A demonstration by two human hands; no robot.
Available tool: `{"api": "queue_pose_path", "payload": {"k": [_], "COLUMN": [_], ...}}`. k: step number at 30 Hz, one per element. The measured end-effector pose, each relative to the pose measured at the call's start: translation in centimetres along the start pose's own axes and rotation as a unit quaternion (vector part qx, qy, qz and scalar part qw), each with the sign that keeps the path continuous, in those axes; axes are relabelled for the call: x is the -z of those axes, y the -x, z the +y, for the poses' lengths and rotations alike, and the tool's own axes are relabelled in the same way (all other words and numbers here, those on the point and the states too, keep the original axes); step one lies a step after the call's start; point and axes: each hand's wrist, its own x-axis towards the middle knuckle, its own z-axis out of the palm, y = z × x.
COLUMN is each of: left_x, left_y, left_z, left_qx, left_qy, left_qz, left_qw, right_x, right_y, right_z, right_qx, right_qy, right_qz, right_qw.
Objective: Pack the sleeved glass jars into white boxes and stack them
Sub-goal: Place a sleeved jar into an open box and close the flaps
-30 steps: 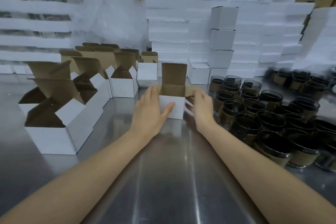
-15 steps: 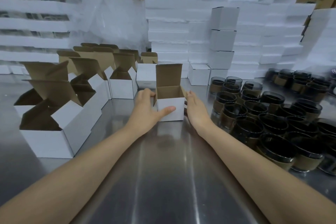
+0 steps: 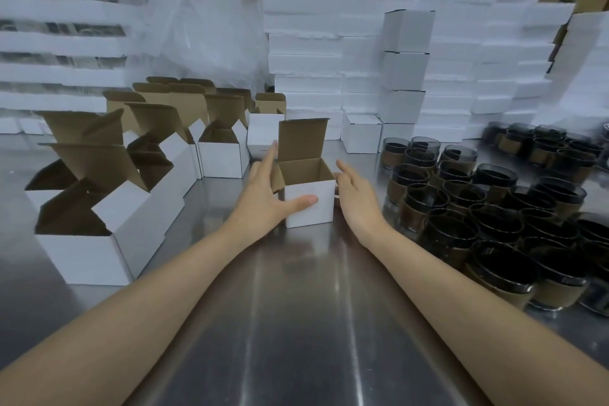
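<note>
on the steel table (image 3: 296, 323): open white box (image 3: 308, 204), flap up | left hand (image 3: 260, 204) flat on its left wall, thumb across front | right hand (image 3: 357, 204) released beside it | sleeved jars (image 3: 494, 224) massed right | brace box, lower jar straight in

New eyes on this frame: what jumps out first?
Dead centre: an open white box, lid flap up, on the steel table, left hand against its left side with thumb on the front, right hand beside its right side. A dense crowd of dark sleeved glass jars fills the table's right; rows of open boxes line its left.
</note>
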Motion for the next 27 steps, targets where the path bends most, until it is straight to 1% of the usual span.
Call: {"api": "queue_pose_path", "payload": {"k": [4, 6, 9, 14, 16, 19, 22, 27], "left_x": [-0.25, -0.31, -0.26, -0.06, 0.24, 0.25, 0.0, -0.25], "left_y": [0.53, 0.46, 0.28, -0.08, -0.19, -0.08, 0.16, 0.47], "left_z": [0.34, 0.29, 0.05, 0.59, 0.88, 0.99, 0.92, 0.4], "left_qx": [-0.018, -0.013, -0.001, 0.03, 0.036, 0.045, 0.03, 0.056], "left_qy": [-0.022, -0.015, 0.006, -0.018, -0.031, -0.067, -0.08, -0.029], "left_qz": [0.034, 0.022, -0.007, -0.018, -0.029, -0.028, -0.02, -0.043], "left_qw": [0.999, 1.0, 1.0, 0.999, 0.998, 0.996, 0.996, 0.997], "right_x": [0.02, 0.0, 0.09, 0.15, 0.15, 0.34, 0.29, 0.52], "right_y": [0.28, 0.37, 0.45, 0.69, 0.75, 0.87, 0.97, 0.61], "right_z": [-0.39, -0.69, -0.81, -1.01, -1.01, -0.88, -0.78, -0.75], "right_qx": [0.035, 0.03, 0.027, 0.016, 0.035, 0.07, 0.043, -0.027], "right_qy": [-0.028, -0.042, -0.029, -0.038, -0.009, 0.058, 0.106, 0.107], "right_qz": [0.012, 0.011, 0.011, 0.008, 0.028, 0.099, 0.158, 0.16], "right_qw": [0.999, 0.999, 0.999, 0.999, 0.999, 0.991, 0.981, 0.981]}}
